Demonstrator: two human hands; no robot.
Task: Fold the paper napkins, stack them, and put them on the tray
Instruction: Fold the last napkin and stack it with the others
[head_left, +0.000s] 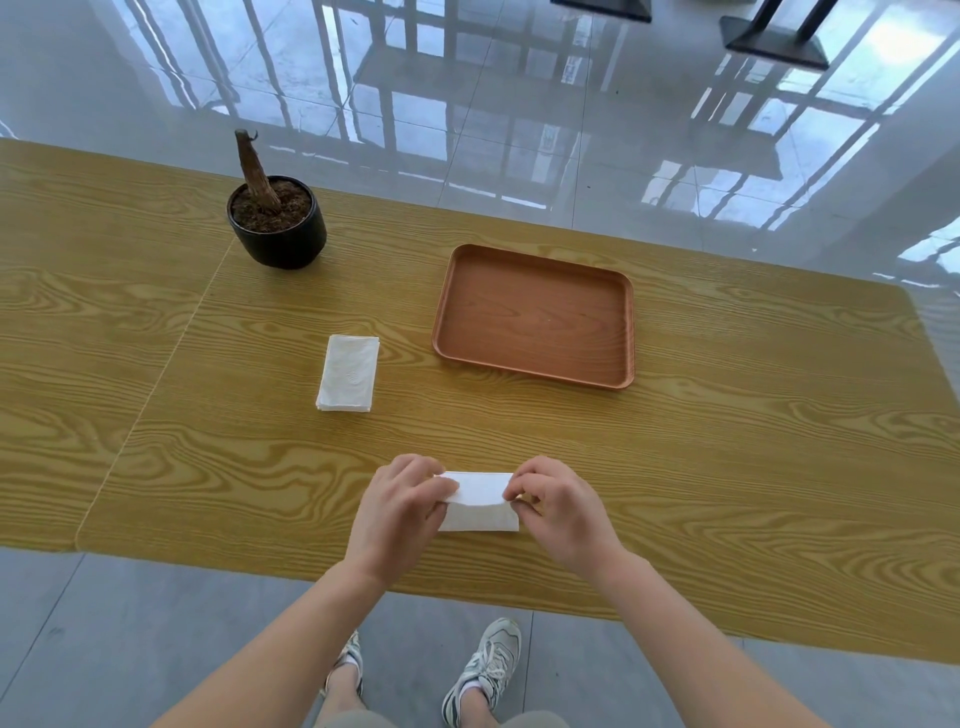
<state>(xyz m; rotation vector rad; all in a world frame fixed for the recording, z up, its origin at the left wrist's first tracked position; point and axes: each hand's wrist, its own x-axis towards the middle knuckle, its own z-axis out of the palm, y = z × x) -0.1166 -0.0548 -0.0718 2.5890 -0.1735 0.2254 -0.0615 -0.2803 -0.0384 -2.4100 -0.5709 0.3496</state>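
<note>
Shiny grey floor tiles (519, 130) lie past a yellow wooden desk (727, 467). Two hands work at the near edge of the desk. Between them is one white napkin (480, 501), lying flat and partly folded over. The left hand (402, 512) pinches its left end with bent fingers. The right hand (563, 512) pinches its right end between thumb and fingertips. Both ends of the napkin are hidden under the fingers, so its corners cannot be seen.

One small stack of napkins (348, 374) sits farther out from the left hand, a bit to that hand's left. The sheets are too thin to count. One brown tray (535, 260) lies farther out from the right hand, well apart from it. Nothing is on the tray.

One black pot (280, 234) stands far out beyond the left hand, past the stack. It holds brown soil and one bare stump.

Two sneakers (483, 670) show on the floor below the arms. The left one is partly hidden behind the left arm. Two dark table bases at the top are cut off by the picture's edge.
</note>
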